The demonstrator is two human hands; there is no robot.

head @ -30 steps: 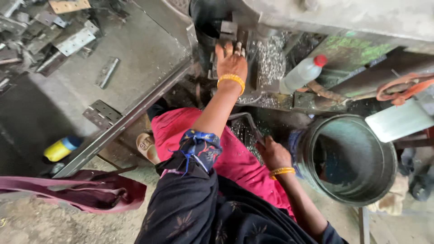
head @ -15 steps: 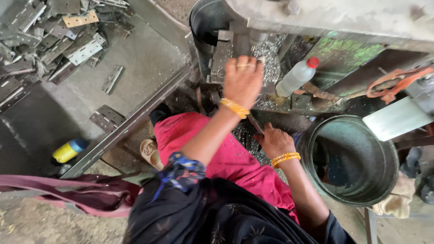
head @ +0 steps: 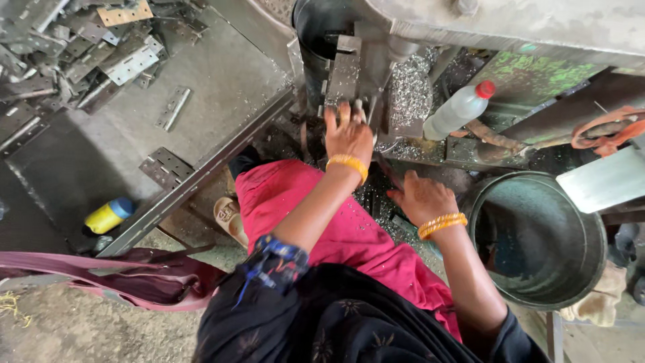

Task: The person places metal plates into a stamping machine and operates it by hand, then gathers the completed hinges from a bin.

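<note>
Press machine [head: 510, 23], grey steel body, spans the top of the view; its vertical tooling block [head: 344, 70] hangs at centre. Metal shavings [head: 406, 91] are heaped just right of the block.

Steel counter [head: 222, 87] at left carries a pile of flat hinge plates [head: 74, 47] in the far corner; two single hinges lie apart from the pile.

Round metal tub [head: 537, 235] at lower right: inside dark, contents cannot be made out, appears mostly bare.

Clear plastic bottle [head: 460, 111] with red cap lies tilted beside the shavings; liquid level not readable. Yellow bottle [head: 107, 215] with blue cap lies under the counter edge.

Left hand [head: 348, 134]: reaches up to the base of the tooling block, fingers on a small metal piece [head: 359, 107] there; grip looks closed on it, though partly hidden. Right hand [head: 423, 198]: rests low over the shavings near the tub, fingers curled, grip state cannot tell.

Risk, judged: left fingers sit directly under the tooling; any stroke would crush them. Loose shavings could cut bare skin.
</note>
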